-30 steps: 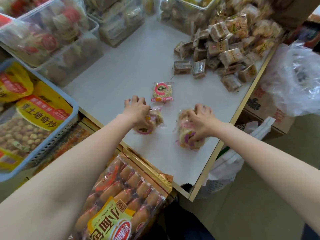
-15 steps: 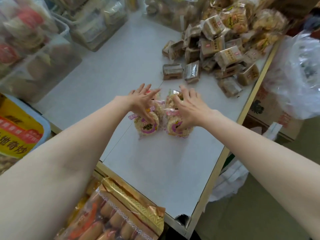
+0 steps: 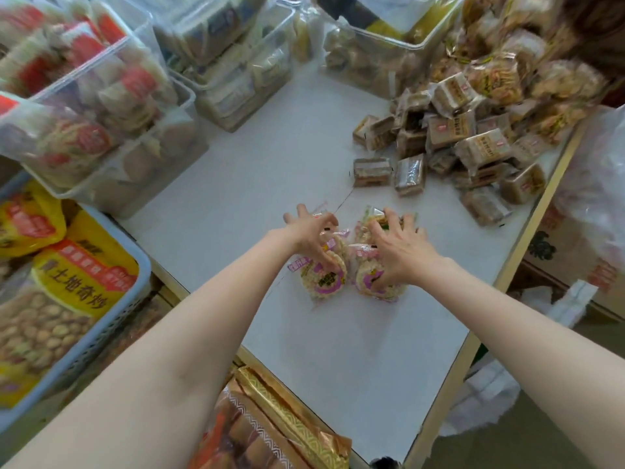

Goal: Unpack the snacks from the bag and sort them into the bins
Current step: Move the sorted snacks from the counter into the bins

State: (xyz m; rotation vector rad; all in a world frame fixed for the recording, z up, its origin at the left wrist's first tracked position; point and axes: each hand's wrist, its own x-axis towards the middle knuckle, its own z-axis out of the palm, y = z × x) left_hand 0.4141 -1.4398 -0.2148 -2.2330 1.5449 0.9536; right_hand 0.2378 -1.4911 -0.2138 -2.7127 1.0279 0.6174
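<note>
At the centre of the frame both hands come down on a small cluster of round rice-cracker packets with purple labels, lying on the white worktop (image 3: 216, 211). The left hand (image 3: 313, 236) has its fingers curled over the left packet (image 3: 326, 277), gripping its upper edge; the right hand (image 3: 400, 247) has spread, bent fingers clamped over the right packet (image 3: 375, 280). The two packets lie side by side, nearly touching. Further packets seem to sit under the fingers, though the hands hide how many.

To the upper right, a loose heap of brown square-wrapped snack blocks (image 3: 473, 143) spreads across the worktop, its nearest pieces just beyond the hands. Behind it lies a pile of golden wrapped cakes (image 3: 497, 76). Clear plastic bins line the top: one at the upper left (image 3: 101, 110) filled with red-labelled crackers, one in the top middle (image 3: 236, 62) with pale packets, one at the top right (image 3: 378, 52). At the left edge a blue basket (image 3: 111, 319) holds yellow bags of nuts (image 3: 67, 289). Along the bottom sits a gold-edged bag of small bread rolls (image 3: 270, 431). A clear plastic bag (image 3: 598, 198) hangs off the right edge of the worktop above a cardboard box (image 3: 561, 252).
</note>
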